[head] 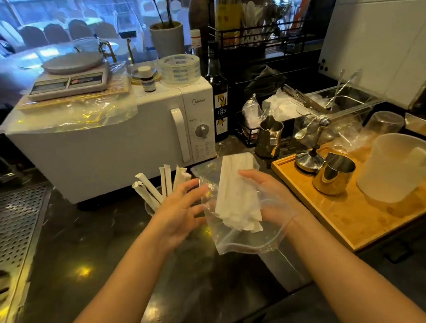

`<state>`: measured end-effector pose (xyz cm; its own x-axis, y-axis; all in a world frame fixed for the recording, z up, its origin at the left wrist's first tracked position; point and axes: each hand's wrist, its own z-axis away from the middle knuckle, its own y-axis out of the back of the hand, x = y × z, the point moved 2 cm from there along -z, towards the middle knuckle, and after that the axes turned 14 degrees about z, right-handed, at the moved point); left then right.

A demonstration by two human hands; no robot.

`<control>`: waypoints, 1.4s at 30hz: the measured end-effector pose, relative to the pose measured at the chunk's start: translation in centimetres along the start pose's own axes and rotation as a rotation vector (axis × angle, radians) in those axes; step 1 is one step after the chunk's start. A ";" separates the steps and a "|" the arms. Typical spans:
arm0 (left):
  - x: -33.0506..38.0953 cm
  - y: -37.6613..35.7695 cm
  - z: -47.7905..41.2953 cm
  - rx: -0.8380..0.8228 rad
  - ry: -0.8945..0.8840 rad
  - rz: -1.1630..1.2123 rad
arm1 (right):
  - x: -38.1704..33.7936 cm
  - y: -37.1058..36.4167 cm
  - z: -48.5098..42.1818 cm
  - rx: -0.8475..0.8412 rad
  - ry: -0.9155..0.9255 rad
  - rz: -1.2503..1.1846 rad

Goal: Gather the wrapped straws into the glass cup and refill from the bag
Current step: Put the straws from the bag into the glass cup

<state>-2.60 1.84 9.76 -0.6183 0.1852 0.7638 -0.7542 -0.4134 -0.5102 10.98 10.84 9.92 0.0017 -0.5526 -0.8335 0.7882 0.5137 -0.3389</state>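
Right hand [269, 197] cups clear plastic bag [241, 236] w/ white wrapped straws [235, 198]; left hand [182, 210] spread beside it, glass cup [150, 210] just behind.

1. Two forearms enter from the bottom edge of the head view, one from each lower corner.
2. Both forearms are bare along their whole visible length; no sleeve edge or cuff shows.
3. Left hand [179, 212]: bare, no glove. No ring, band or watch visible at the fingers or wrist.
4. Right hand [269, 195]: bare, no glove. Wrist is partly seen through clear plastic film, so fine detail there cannot be made out; no watch or bracelet discernible.
5. Fingernails on the left hand appear short; any polish is too blurred to tell.
6. No marks, plasters or writing seen on either arm.
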 end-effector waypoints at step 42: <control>10.0 7.6 -3.6 0.152 -0.464 -0.414 | -3.2 -11.3 -12.5 -0.415 0.507 0.662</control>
<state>-15.37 3.79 12.10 -0.0972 -0.0346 0.9947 -0.8493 -0.5182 -0.1010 -5.65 15.03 11.00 0.0266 0.2396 -0.9705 0.4393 0.8693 0.2266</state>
